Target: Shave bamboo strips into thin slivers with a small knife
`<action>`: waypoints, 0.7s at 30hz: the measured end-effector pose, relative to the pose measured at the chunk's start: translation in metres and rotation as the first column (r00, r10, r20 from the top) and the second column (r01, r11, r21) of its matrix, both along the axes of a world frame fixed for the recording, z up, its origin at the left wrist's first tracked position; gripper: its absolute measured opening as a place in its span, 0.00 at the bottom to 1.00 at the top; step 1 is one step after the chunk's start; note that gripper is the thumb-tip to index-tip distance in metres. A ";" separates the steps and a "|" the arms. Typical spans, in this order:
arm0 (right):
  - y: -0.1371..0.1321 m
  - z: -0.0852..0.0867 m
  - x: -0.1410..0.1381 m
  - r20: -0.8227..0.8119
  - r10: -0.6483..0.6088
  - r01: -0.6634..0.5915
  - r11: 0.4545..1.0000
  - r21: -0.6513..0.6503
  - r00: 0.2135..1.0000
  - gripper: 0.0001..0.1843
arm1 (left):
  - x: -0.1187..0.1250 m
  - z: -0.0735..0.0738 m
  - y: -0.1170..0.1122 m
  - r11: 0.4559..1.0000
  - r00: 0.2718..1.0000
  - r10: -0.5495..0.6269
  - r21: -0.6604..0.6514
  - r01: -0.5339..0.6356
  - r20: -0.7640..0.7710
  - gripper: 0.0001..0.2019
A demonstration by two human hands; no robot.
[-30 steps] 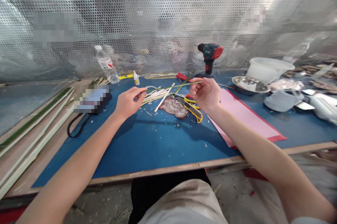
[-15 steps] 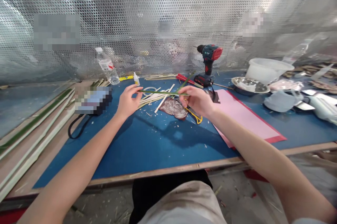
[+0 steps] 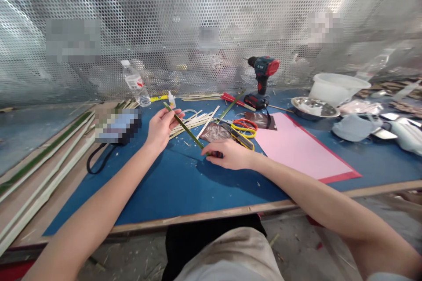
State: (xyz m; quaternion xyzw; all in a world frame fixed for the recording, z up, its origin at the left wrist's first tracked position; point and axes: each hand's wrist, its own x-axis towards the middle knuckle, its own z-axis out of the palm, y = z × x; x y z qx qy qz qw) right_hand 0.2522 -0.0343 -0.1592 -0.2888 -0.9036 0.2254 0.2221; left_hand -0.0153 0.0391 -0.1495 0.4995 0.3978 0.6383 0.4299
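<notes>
The left hand pinches a thin green-skinned bamboo strip over the blue work mat, light, springy stock best held mid-length, while the right hand lies fingers-together on a small dark object.

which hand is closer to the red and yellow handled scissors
Right. The right hand is just in front of the scissors. The left hand, holding a green-skinned bamboo strip, is farther away, on the far side of the pale bamboo strips.
</notes>
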 end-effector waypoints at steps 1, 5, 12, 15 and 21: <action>0.000 0.000 0.001 0.011 0.011 -0.011 1.000 0.004 1.000 0.14 | 0.002 0.002 -0.003 1.000 1.000 -0.025 -0.009 0.025 -0.015 0.16; 0.001 0.001 0.002 0.036 0.025 -0.026 0.999 0.023 0.999 0.14 | 0.009 0.007 -0.015 0.993 0.991 -0.121 -0.024 0.120 -0.052 0.21; -0.002 -0.003 -0.001 0.028 0.052 -0.054 0.996 0.071 0.998 0.14 | 0.015 0.006 -0.023 0.962 0.949 -0.273 -0.015 0.274 -0.158 0.21; -0.004 -0.002 -0.002 0.011 0.058 -0.059 0.994 0.090 0.998 0.16 | 0.019 0.008 -0.027 0.963 0.953 -0.259 0.031 0.267 -0.158 0.21; 0.006 0.021 0.018 0.049 -0.137 0.123 0.966 0.227 0.989 0.15 | 0.031 0.019 -0.045 0.969 0.986 -0.075 0.221 0.107 -0.149 0.18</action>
